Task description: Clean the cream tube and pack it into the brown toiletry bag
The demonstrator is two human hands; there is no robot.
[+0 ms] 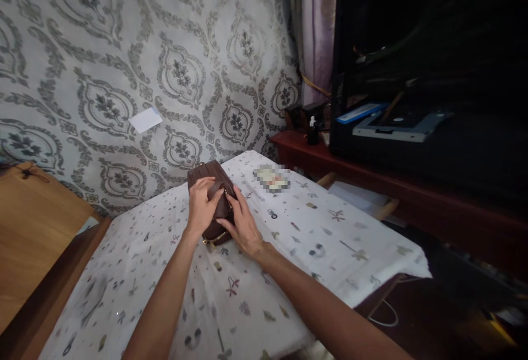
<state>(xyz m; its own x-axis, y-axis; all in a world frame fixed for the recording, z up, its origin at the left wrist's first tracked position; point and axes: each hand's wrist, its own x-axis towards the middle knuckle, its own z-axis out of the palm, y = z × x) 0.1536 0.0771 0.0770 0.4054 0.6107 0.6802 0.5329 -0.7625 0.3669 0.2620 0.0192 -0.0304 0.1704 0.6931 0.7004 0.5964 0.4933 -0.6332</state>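
Observation:
A small brown leather-like bag (203, 170) with gold-coloured metal trim lies on the patterned cloth, towards its far edge. My left hand (202, 203) lies over the left side of the bag, fingers bent, its thumb at a metal fitting near the middle. From the right, my right hand (246, 227) grips the bag, with fingers along its far right side and the thumb reaching across the dark near part. A gold zip or frame edge (214, 239) shows at the near end. My hands cover much of the bag, so its opening cannot be made out clearly.
A white printed cloth (322, 228) covers the table. Right of the bag lies a blurred-out flat item (271, 178). A red-brown cabinet (301, 148) with a small dark bottle (312, 131) and a large black screen (433, 46) stands right. A wooden board (37, 228) is left.

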